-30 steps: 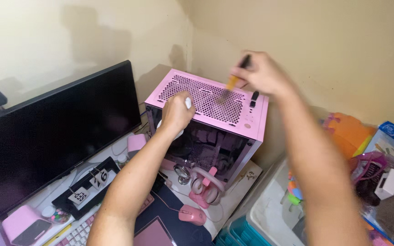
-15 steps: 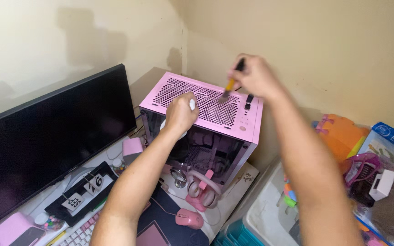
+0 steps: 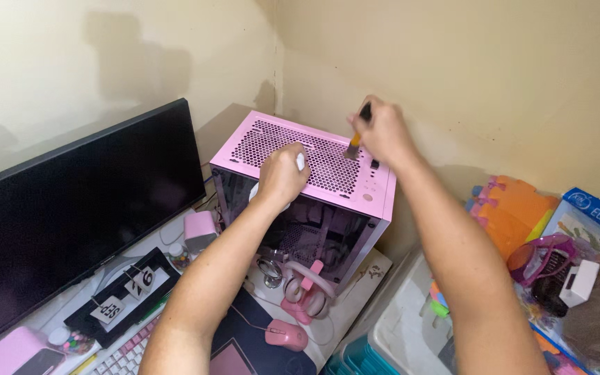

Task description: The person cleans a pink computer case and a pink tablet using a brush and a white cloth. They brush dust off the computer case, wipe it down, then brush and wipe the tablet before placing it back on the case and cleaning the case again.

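Observation:
A pink computer case (image 3: 317, 156) with a perforated top and a dark glass side stands in the wall corner. My right hand (image 3: 382, 130) grips a small brush (image 3: 355, 139) with a black handle and orange ferrule, its bristles on the back right of the mesh top. My left hand (image 3: 280, 173) is closed around a white cloth (image 3: 301, 162) and rests on the case's front top edge.
A large black monitor (image 3: 78, 208) stands at the left. Below the case lie pink headphones (image 3: 307, 285), a pink mouse (image 3: 286, 335), a keyboard (image 3: 123, 357) and a flip calendar (image 3: 123, 295). Plastic bins (image 3: 397, 333) and toys (image 3: 515, 208) crowd the right.
My right hand has moved the brush rightward and back across the mesh top. My left hand shifted slightly right along the front edge. The view has drifted a little.

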